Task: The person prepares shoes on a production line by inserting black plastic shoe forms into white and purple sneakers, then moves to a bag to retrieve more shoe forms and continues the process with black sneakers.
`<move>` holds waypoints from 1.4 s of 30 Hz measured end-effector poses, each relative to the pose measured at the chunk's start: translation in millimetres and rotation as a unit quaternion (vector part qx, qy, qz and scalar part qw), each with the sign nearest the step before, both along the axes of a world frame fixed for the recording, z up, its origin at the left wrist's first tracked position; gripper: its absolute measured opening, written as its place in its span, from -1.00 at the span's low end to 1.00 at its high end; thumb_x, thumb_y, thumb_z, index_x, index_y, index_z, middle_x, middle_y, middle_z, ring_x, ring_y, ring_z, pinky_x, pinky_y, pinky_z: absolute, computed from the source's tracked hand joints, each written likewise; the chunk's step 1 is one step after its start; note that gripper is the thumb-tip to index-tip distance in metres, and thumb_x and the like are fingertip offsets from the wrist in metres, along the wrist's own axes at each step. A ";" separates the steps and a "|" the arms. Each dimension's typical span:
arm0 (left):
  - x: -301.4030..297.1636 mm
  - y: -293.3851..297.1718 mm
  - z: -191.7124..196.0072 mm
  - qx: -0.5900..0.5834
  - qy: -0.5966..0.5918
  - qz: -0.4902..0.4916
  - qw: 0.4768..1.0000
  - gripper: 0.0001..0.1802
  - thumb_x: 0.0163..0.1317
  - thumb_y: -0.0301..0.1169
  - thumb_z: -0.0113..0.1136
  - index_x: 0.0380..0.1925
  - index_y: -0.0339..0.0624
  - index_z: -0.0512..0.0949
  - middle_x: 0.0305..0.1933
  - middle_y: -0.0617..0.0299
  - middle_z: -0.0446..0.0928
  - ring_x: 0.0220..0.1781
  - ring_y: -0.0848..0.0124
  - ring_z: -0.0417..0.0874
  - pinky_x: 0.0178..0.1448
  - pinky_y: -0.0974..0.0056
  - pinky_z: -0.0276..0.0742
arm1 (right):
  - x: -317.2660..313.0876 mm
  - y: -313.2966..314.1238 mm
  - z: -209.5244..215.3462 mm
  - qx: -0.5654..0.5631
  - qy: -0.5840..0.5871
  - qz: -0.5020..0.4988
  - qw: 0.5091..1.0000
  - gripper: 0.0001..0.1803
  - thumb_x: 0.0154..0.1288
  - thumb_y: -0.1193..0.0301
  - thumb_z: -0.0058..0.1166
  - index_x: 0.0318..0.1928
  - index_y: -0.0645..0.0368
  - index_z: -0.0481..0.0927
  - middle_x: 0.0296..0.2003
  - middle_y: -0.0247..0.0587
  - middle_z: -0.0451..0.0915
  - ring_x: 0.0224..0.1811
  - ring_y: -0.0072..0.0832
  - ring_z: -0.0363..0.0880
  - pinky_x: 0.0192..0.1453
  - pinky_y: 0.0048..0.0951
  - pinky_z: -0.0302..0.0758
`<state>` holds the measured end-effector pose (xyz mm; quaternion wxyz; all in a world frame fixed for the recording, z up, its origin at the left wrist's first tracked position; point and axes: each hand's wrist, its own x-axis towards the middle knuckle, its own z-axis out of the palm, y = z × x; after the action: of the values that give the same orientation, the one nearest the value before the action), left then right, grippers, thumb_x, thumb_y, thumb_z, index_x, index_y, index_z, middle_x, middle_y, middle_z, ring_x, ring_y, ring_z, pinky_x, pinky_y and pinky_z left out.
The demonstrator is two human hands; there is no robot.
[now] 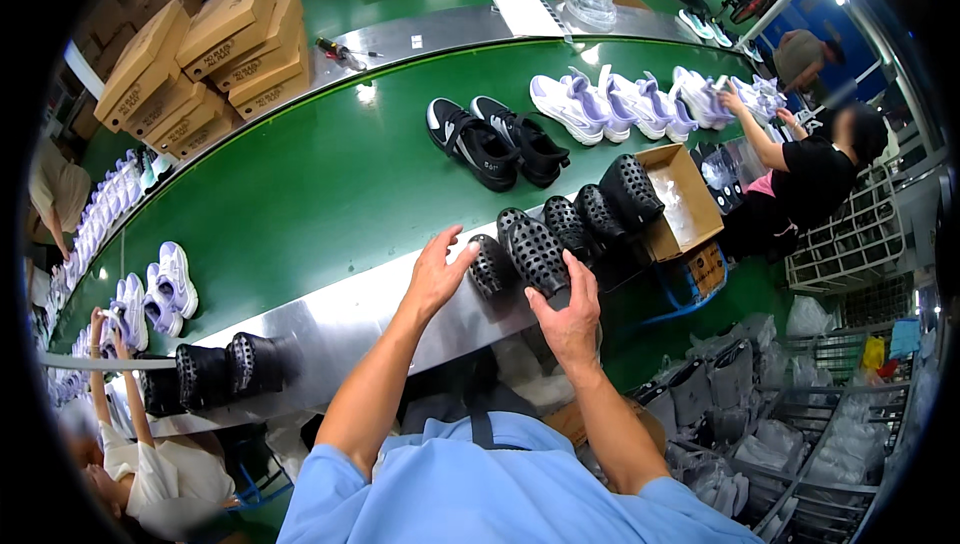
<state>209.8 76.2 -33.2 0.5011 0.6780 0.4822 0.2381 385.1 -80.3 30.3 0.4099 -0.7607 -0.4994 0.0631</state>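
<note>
A black shoe form dotted with round holes [536,252] rests in my right hand [570,316], thumb and fingers on either side of its near end. My left hand [436,274] is open, fingers apart, over the metal edge of the bench. Close to its thumb stands a smaller-looking black dotted form [489,269]. Several more such forms [598,212] stand in a row to the right, reaching up to an open cardboard box [690,199] with white material inside. Beyond them on the green belt is a pair of black sneakers [490,144] with white soles.
White and lilac sneakers [575,109] line the belt [330,164] at right and left. Stacked shoe boxes [240,29] and a screwdriver [340,54] are at the far side. More black forms [250,364] stand at left. Co-workers [830,164] work at both ends. Racks [800,444] stand at lower right.
</note>
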 end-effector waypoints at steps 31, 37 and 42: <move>71.1 101.6 -65.6 -0.060 -0.127 -0.261 0.955 -0.39 0.65 0.01 -0.24 0.26 -0.24 0.59 0.34 -0.08 0.57 0.39 0.03 0.50 0.53 0.06 0.31 | -12.2 36.3 -62.0 -0.061 0.022 -0.107 0.992 -0.06 0.03 0.42 0.54 0.43 0.29 0.36 0.27 0.19 0.50 0.30 0.09 0.49 0.41 -0.04 0.41; 69.3 104.9 -78.9 -0.043 -0.135 -0.256 0.956 -0.42 0.64 -0.02 -0.18 0.22 -0.23 0.61 0.33 -0.05 0.57 0.43 0.05 0.48 0.54 0.06 0.29 | -5.2 46.6 -59.4 -0.071 0.042 -0.108 0.991 -0.08 0.05 0.43 0.54 0.43 0.31 0.39 0.27 0.14 0.53 0.30 -0.06 0.53 0.42 -0.17 0.43; 68.2 103.7 -83.3 -0.013 -0.123 -0.267 0.956 -0.41 0.65 -0.01 -0.20 0.28 -0.21 0.58 0.36 -0.03 0.56 0.44 0.08 0.47 0.56 0.05 0.25 | -8.8 52.3 -54.9 -0.094 -0.067 -0.067 0.991 -0.03 0.01 0.42 0.54 0.44 0.29 0.34 0.27 0.17 0.49 0.31 0.07 0.46 0.42 -0.05 0.40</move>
<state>278.0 180.0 -116.5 0.6108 0.7406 0.2217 0.1709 376.2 -28.0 -24.5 0.3049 -0.8303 -0.4655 0.0308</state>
